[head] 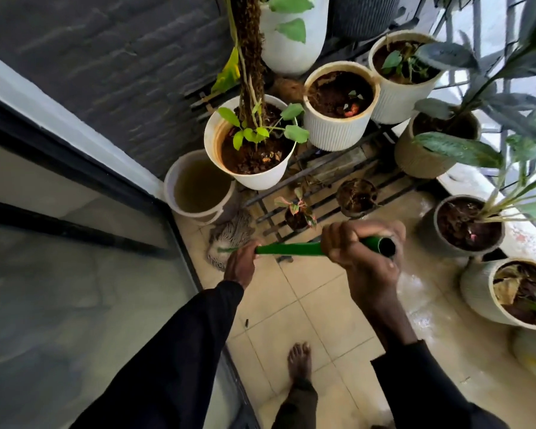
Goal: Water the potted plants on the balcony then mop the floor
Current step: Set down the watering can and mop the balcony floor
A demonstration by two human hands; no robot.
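Both arms reach forward. My left grip (pixel 240 264) and right grip (pixel 362 255) each curl tight around the green mop handle (pixel 288 248); its mop head (pixel 229 239) rests on the tiled floor (pixel 316 305) beside a bucket (pixel 169 184) of murky water. Pots (pixel 260 179) nearby hold soil.

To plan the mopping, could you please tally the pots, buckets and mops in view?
Plant pots: 10
Bucket: 1
Mop: 1
Total: 12
A blurred pale object at bottom right is not counted.
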